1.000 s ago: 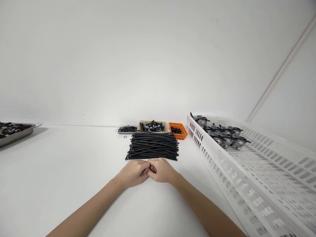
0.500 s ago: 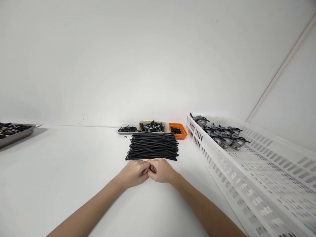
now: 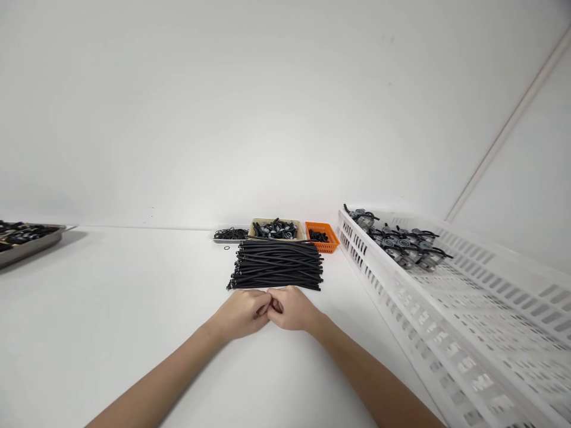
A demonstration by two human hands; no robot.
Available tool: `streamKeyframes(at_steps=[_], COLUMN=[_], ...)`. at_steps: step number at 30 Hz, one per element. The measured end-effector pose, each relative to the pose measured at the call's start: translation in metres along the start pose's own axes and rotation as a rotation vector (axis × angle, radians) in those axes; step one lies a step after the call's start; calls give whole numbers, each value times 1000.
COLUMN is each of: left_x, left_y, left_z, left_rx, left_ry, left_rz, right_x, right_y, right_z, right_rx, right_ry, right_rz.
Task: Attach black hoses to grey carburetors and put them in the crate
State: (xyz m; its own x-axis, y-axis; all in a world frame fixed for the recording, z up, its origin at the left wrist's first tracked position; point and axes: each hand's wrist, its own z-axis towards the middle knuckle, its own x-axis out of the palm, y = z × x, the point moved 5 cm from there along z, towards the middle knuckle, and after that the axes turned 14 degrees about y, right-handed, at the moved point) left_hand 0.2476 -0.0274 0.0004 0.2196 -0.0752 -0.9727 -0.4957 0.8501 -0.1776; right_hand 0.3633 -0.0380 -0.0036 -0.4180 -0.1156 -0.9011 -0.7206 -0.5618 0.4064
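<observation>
My left hand [image 3: 242,313] and my right hand [image 3: 293,308] rest on the white table with fingers curled closed. Their knuckles touch each other at the middle, and nothing shows in either hand. Just beyond them lies a bundle of black rubber tubes [image 3: 279,264], laid side by side across the table; a few have pale marks at the left ends. A small black ring [image 3: 226,248] sits by itself left of the bundle's far end.
Behind the tubes stand a shallow tray of black rings [image 3: 231,239], a cream tray of black and grey parts [image 3: 300,233] and an orange basket [image 3: 329,246] with small black pieces. A large white crate [image 3: 401,300] holding grey assemblies with tubes [image 3: 404,246] borders the right. A metal tray [image 3: 42,244] is at far left.
</observation>
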Motion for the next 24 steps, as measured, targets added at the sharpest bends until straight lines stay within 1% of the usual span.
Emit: streamKeyframes(at_steps=[10,20,24], left_x=[1,2,1], left_y=[2,2,1], left_z=[2,1,1], left_rx=[-19,3,4], left_ry=[18,-10,-2], left_rz=[5,-24,-13], right_x=[0,3,2], right_y=[0,-2,-2], right_z=[0,1,1], right_rx=[-12,-18,-15], right_ry=[-11,-6,-7], right_rz=[19,22,18])
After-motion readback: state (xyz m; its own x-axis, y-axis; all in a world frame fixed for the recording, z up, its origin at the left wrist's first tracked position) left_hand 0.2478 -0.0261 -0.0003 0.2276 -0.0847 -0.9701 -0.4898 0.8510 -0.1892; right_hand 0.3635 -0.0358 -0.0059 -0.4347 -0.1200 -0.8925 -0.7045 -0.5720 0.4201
